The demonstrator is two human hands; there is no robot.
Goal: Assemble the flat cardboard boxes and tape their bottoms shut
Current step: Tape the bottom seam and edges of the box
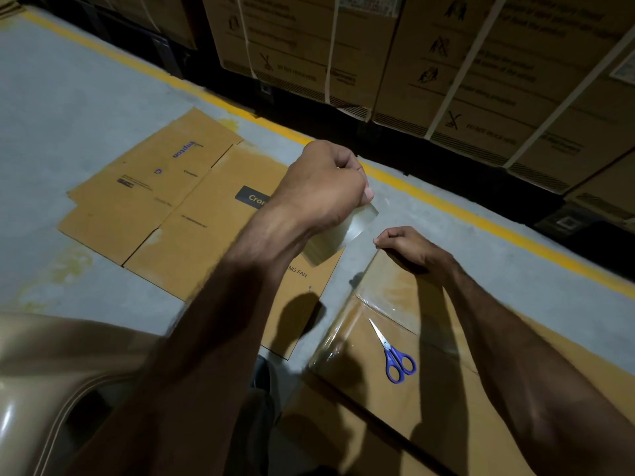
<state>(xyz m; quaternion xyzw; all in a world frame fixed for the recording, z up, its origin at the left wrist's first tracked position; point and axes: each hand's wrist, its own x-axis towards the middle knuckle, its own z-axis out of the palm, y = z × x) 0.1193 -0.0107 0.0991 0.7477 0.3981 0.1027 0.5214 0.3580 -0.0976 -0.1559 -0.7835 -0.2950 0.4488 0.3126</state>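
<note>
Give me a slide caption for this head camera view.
Left hand stretches clear tape toward right hand on box; scissors waiting.

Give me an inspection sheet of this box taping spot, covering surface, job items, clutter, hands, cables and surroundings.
Surface: grey concrete floor with a yellow painted line.
Job's things: assembled cardboard box with clear tape on its top face; flattened cardboard boxes on the floor; clear tape strip stretched in the air.
Clutter: blue-handled scissors lying on the assembled box.
Hands: left hand pinches the raised end of the tape strip; right hand pinches at the box's far corner.
Cables: nothing seen.
Surroundings: stacked strapped cartons beyond the line; glossy brown object at lower left, unclear what.
</note>
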